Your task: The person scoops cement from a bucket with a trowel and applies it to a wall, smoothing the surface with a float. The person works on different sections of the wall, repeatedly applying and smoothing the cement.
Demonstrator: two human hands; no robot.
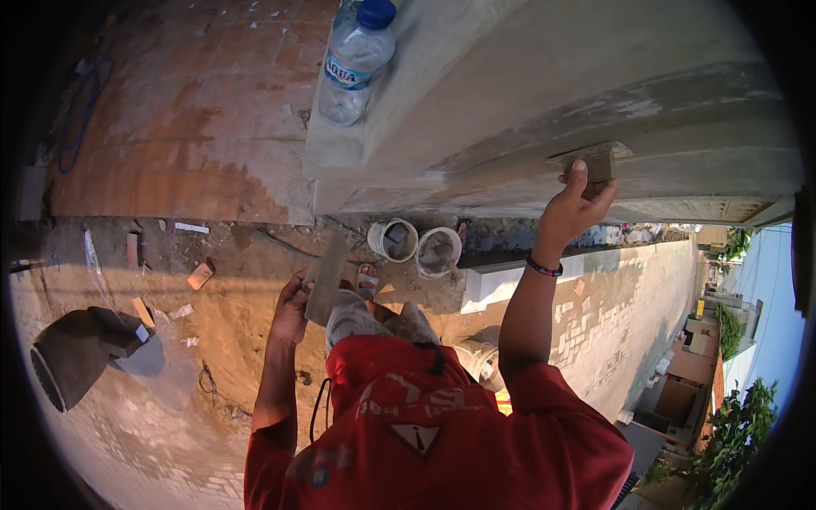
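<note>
My right hand [568,212], raised on the right, grips the block-like handle of a plastering float [602,163]. Its thin plate lies against the grey plastered wall [510,110], where a darker, streaked band runs nearby. Lower down on the left, my left hand [291,313] is closed round a flat rectangular trowel [327,279] and holds it in front of my body. The blade looks grey and smooth; its handle is mostly hidden by my fingers.
A water bottle [353,76] with a blue cap stands on the wall's ledge. Two mortar-stained buckets [439,252] stand below, near my feet. A large dark container [72,361] lies at the left, with broken bricks [201,274] on the dirt. Reddish tiles [187,119] cover the upper left.
</note>
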